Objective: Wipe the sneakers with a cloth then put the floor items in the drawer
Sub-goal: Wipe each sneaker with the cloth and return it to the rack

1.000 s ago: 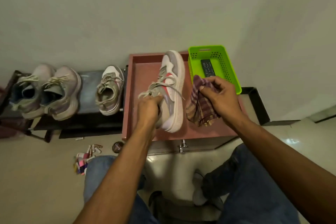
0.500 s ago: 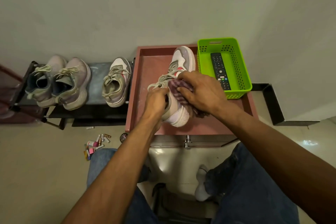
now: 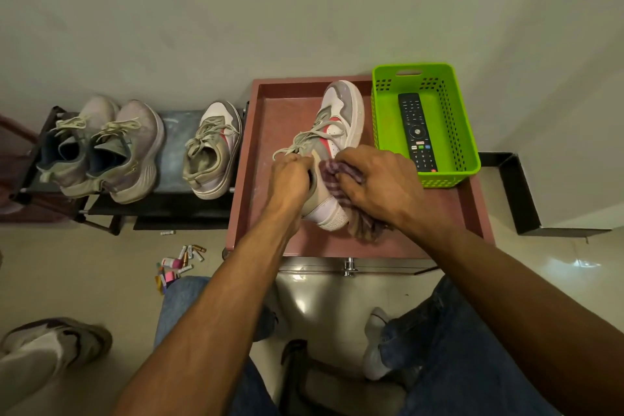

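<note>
Checked purple-and-cream cloth lies bunched under the right hand, whose curled fingers press it against the side of a grey, white and pink sneaker. That sneaker lies tilted on the reddish-brown tabletop, a tray-like surface with a raised rim, its toe pointing toward 12 o'clock. At the shoe's collar the left hand has its grip closed on the opening near the laces, steadying it. At 2 o'clock from the hands sits a bright green perforated basket with a black remote control lying inside. At 9 o'clock, on a low dark shoe rack, the matching sneaker stands just beside the tabletop's edge, and a pair of pale mesh sneakers stands further along. On the floor at 8 o'clock lies a scatter of small batteries and coloured items. Below the tabletop's front edge a metal drawer handle shows.
</note>
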